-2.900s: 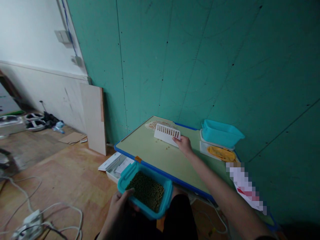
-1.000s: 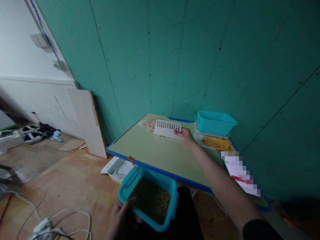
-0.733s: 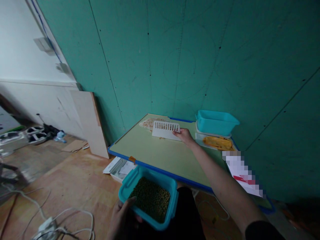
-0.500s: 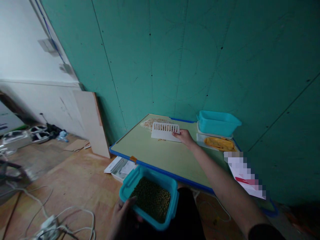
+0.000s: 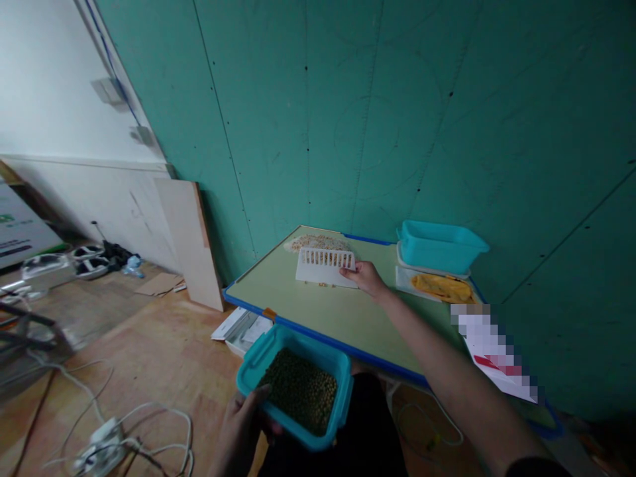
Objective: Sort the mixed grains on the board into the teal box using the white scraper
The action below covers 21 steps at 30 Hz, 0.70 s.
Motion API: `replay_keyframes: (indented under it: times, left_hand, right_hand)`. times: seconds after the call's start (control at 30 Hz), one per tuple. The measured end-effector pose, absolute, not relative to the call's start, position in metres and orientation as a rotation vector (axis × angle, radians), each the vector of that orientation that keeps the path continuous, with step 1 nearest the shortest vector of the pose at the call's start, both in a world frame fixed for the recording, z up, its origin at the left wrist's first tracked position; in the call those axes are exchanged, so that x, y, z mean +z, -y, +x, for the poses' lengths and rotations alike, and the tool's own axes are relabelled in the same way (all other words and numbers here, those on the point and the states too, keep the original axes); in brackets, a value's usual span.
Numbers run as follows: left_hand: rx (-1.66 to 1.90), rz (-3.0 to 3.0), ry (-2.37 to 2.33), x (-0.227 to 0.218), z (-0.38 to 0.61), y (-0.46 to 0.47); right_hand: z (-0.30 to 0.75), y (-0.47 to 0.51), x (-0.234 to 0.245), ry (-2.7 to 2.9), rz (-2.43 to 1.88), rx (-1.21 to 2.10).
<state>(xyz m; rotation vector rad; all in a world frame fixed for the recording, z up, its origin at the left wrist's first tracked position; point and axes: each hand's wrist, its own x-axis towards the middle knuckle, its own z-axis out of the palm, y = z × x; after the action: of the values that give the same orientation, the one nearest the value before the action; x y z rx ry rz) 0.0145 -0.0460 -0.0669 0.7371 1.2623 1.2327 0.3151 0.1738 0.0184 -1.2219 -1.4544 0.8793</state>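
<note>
our right hand (image 5: 365, 277) is pinching a white slotted plastic scraper (image 5: 322, 267) before a pale grain heap (image 5: 313, 242); left hand (image 5: 243, 427) is clasping a teal plastic bean box (image 5: 295, 384).

Nothing legible from my seat. Sign (image 5: 20, 228) leaning at the room's far left carries a green mark and a dark line of print, too small to read. Sheet (image 5: 497, 361) at the right edge of the desk (image 5: 318, 311): print blurred, one red streak.

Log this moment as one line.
left grip: holds teal box of green beans | right grip: holds white slotted scraper on green table, beside grain pile
</note>
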Motion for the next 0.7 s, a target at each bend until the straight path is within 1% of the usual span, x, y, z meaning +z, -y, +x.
replay_keyframes:
  times: [0.33,0.57,0.7]
  left_hand:
    - [1.301,0.730,-1.238,-0.053,0.015,0.047]
    - [1.304,0.732,-1.271,-0.053,0.015,0.046]
    - [1.259,0.765,-1.292,-0.046,0.023,0.051]
  right_hand:
    - [0.295,-0.155,0.013,1.466,-1.241,0.844]
    - [0.293,-0.149,0.020,1.540,-1.321,0.713]
    - [0.312,-0.123,0.026,1.594,-1.422,0.556]
